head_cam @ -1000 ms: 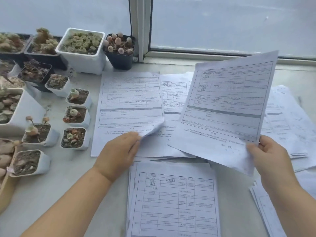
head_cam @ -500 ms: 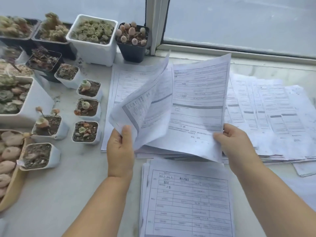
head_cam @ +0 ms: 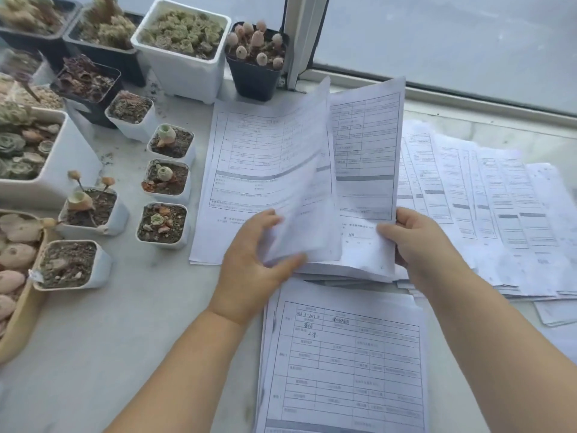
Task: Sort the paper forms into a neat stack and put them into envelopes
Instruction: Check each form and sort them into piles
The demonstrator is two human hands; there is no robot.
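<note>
Printed paper forms cover the pale sill. My left hand (head_cam: 254,257) pinches the lower edge of a curled form (head_cam: 299,182) that stands tilted above a flat form (head_cam: 246,170). My right hand (head_cam: 415,245) grips the bottom right corner of an upright form (head_cam: 365,151) just behind the curled one. Both lifted sheets overlap at the middle. A neat stack of forms (head_cam: 343,364) lies in front of my hands, near me. A fanned spread of forms (head_cam: 487,207) lies to the right. No envelope is in view.
Small white pots of succulents (head_cam: 164,223) stand in rows left of the papers. Larger white (head_cam: 184,48) and black (head_cam: 256,57) pots line the back by the window frame (head_cam: 299,39). A tan dish (head_cam: 18,307) sits at the left edge.
The sheet in my left hand has swung up and rightwards over the one in my right hand. The two sheets have come closer together. My view has tilted down and closer.
</note>
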